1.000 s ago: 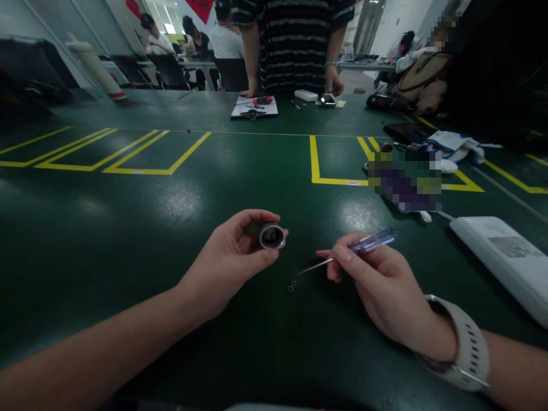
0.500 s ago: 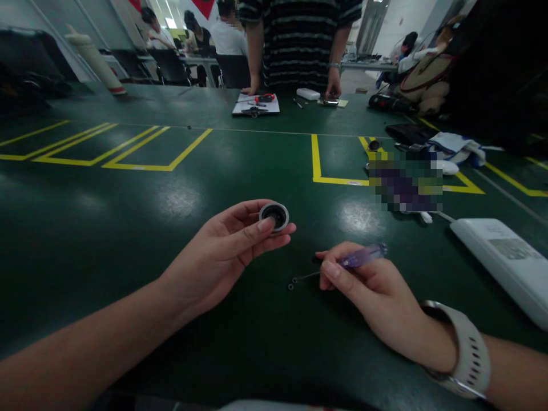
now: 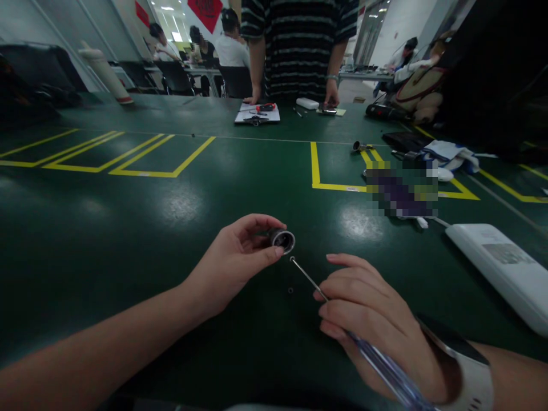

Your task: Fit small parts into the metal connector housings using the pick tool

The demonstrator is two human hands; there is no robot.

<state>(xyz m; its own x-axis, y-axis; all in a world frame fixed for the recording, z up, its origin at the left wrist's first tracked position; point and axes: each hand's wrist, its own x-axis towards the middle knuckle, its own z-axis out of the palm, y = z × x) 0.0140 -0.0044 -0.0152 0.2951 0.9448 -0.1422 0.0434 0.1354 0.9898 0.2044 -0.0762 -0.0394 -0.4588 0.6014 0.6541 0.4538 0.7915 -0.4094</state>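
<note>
My left hand grips a small round metal cup-like part by its rim, thumb below and fingers behind, with its dark hollow facing me. In my right hand is a screwdriver with a clear purplish handle and a thin shaft. A tiny ring-like piece sits at the shaft's tip, just below the metal part and apart from it. Another small dark ring lies on the green table between my hands.
To the right lie a white box-shaped device with a cable, a blurred-out dark item and a cloth. A person stands across the table by a clipboard. A pale bottle stands back left.
My right hand has turned over, raising the screwdriver tip from the table toward the metal part. One ring has come up with the tip. My left hand has tilted the part.
</note>
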